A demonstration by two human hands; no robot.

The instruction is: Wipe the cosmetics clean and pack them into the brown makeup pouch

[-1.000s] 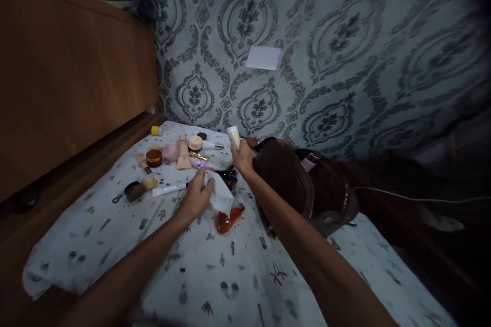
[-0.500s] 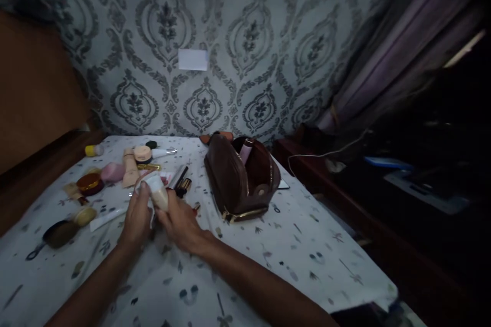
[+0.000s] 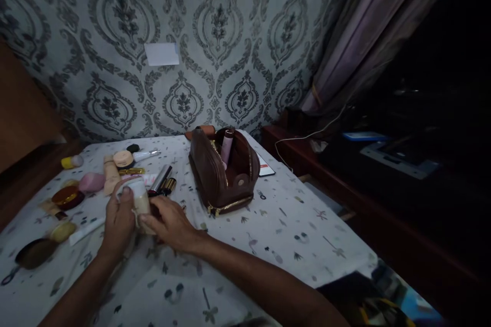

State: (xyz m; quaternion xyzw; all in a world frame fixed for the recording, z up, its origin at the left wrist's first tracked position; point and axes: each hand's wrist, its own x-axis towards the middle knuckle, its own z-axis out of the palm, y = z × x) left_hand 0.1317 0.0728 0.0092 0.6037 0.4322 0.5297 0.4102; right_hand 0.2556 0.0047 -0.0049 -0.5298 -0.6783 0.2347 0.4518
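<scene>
Cream-coloured and topped in white, a small bottle (image 3: 142, 205) is held tilted above the near left part of the table, between the person's two hands. The right hand (image 3: 171, 222) grips its body from the side, thumb in front; the left hand (image 3: 119, 217) has its thumb bent over a thin white wipe (image 3: 123, 184) and pinches it against the bottle's upper end. Just beyond the hands lie a silver-and-dark tube (image 3: 160, 180) and a black-and-gold tube (image 3: 169, 186), side by side, with a slim gold tube (image 3: 131, 171) farther back. Left of these are a beige squeeze tube (image 3: 111, 176), a beige-topped jar (image 3: 123, 158), a pink sponge (image 3: 92, 182) and an amber jar (image 3: 68, 196). Near the left forearm, a narrow white tube (image 3: 85, 231) points toward a yellowish round item (image 3: 63, 232), which lies next to a dark oval object (image 3: 36, 253) with a loop at its end. Well to the right of the bottle, a brown cosmetic bag (image 3: 207, 168) gapes open, a pink tube (image 3: 227, 147) leaning upright inside. Everything rests on a white printed cloth (image 3: 284, 260); behind it rises damask-patterned wallpaper (image 3: 218, 25), bearing a white card (image 3: 161, 54), and a mauve curtain (image 3: 345, 46) hangs at the right.
</scene>
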